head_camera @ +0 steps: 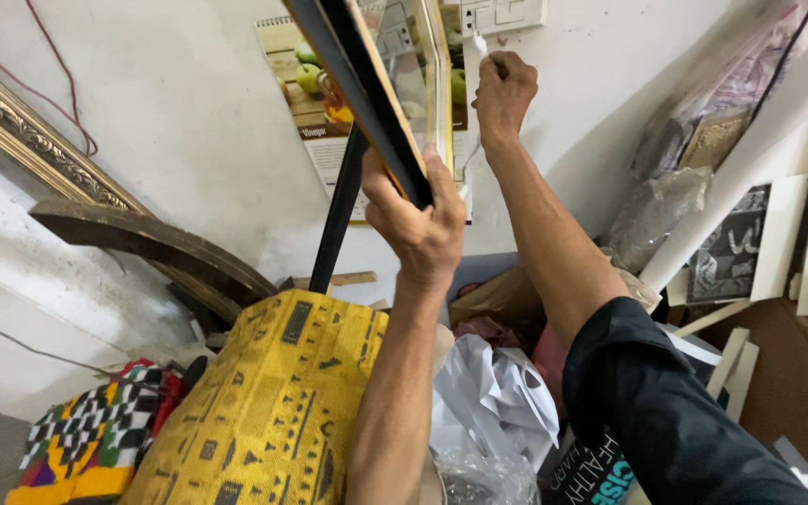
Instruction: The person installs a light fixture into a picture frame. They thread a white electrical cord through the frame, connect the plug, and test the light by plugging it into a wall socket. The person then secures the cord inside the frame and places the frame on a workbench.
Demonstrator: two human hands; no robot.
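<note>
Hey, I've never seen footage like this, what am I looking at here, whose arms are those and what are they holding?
This is one picture from a camera worn on a person's head, so both arms reaching up are that person's own. There is no machine.

The left hand grips the edge of a dark picture frame with glass in it, raised in front of the wall. The right hand reaches higher and pinches a small white thing by the white wall switch plate; what it is, I cannot tell.

Behind the frame hangs a calendar with fruit pictures. Below are a yellow patterned cloth, a checkered cloth, crumpled plastic bags and an ornate gold frame.
</note>
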